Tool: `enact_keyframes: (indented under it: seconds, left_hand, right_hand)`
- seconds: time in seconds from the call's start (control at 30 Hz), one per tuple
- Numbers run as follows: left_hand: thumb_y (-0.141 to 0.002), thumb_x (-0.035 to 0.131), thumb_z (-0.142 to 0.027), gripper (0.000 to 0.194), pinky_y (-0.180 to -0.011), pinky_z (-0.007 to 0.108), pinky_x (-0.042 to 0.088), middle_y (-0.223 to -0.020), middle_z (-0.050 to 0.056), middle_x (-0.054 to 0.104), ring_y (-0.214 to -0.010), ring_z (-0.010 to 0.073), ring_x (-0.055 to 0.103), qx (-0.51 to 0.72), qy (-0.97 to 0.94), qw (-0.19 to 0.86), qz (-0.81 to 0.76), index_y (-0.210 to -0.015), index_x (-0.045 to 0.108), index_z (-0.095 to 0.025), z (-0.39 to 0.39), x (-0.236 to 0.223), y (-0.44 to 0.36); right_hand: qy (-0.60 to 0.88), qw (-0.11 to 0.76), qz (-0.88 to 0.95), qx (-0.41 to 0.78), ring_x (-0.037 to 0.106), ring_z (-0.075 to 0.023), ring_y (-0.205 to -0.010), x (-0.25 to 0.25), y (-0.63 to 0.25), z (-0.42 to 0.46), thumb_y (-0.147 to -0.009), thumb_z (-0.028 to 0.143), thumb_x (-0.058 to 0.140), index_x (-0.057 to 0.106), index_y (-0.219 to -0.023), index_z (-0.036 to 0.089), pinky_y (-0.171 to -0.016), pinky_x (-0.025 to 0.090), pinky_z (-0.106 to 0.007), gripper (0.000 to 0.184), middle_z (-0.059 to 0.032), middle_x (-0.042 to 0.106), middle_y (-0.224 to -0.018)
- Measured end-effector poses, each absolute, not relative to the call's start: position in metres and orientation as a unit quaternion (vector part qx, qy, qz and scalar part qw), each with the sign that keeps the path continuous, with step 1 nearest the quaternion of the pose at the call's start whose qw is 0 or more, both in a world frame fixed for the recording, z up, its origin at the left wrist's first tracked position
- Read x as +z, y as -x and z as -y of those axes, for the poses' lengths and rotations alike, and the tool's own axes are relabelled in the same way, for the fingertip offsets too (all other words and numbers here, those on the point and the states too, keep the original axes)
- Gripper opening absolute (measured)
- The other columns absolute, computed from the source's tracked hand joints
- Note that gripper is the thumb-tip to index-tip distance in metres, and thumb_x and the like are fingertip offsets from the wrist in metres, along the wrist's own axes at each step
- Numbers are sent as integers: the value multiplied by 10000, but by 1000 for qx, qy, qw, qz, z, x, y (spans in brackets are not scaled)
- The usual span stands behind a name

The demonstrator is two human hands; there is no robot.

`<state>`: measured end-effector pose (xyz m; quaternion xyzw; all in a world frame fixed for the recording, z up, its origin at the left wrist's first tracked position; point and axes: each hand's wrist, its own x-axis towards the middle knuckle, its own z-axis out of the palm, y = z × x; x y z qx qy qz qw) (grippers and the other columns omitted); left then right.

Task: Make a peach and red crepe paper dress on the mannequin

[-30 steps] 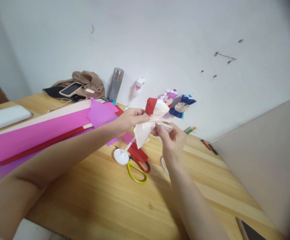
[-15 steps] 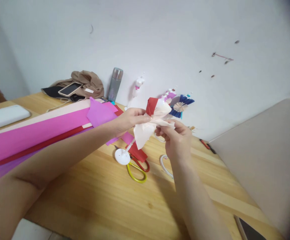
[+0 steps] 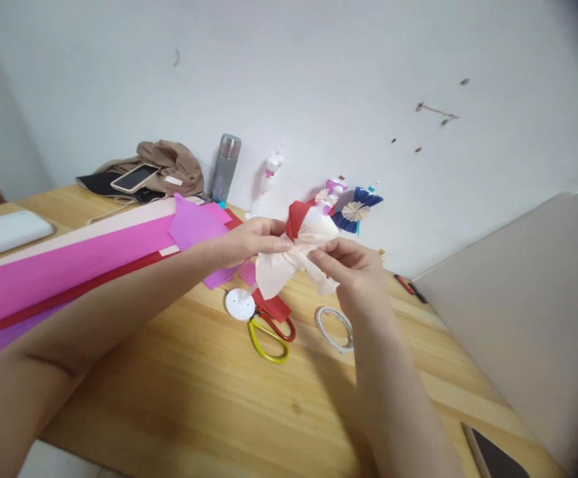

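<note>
Between my hands is a small white mannequin stand, tilted, its round base (image 3: pixel 240 305) toward me. Red paper (image 3: pixel 297 218) and pale cream paper (image 3: pixel 276 271) wrap its body. My left hand (image 3: pixel 253 240) is closed around the wrapped figure, thumb pressing the cream paper at the middle. My right hand (image 3: pixel 348 262) pinches a gathered part of the cream paper on the right side. Scissors (image 3: pixel 269 345) with one yellow and one red handle lie below the base, beside a folded red paper strip (image 3: pixel 275 307). A roll of tape (image 3: pixel 335 329) lies near my right wrist.
Long pink and purple paper sheets (image 3: pixel 94 255) cover the table's left. Behind stand a grey flask (image 3: pixel 225 169), a bare white mannequin (image 3: pixel 271 176) and a blue-dressed one (image 3: pixel 358 211). A white box-like object (image 3: pixel 7 234) lies far left; a phone (image 3: pixel 492 451) lies front right.
My right hand has shifted with the cream paper, whose free end now hangs down. My left hand keeps its hold. The tape roll shows more fully, and the view has shifted slightly.
</note>
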<state>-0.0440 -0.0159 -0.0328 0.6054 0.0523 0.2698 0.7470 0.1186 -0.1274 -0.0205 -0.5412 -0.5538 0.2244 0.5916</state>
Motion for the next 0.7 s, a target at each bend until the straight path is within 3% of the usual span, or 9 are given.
enact_keyframes:
  seconds: [0.33,0.53,0.7]
  left_hand:
    - [-621,855,-399,428,-731,267,511,-911,95,742,-778,168,679,256,-604,754,-36,-925,731,-124,10,-39,42]
    - [-650,833,-335,345,-737,265,503,-890,72,737,-780,158,673,265,-612,744,-38,-913,729,-138,11,-38,41]
    - [-715,756,-276,226,-781,279,497,-889,64,729,-818,162,664,299,-631,711,-80,-883,707,-133,16,-31,41]
  right_hand:
    - [570,569,574,148,559,-122,-450,-15,-120,133,-708,332,769,656,-656,221,-421,473,-257,167,31,610,-534]
    - [591,548,577,134,560,-148,-467,-19,-125,131,-743,393,758,643,-673,234,-438,454,-289,209,25,588,-539]
    - [590,571,570,10,658,-200,-684,-25,-136,127,-774,311,731,708,-844,253,-604,526,-353,94,-26,710,-780]
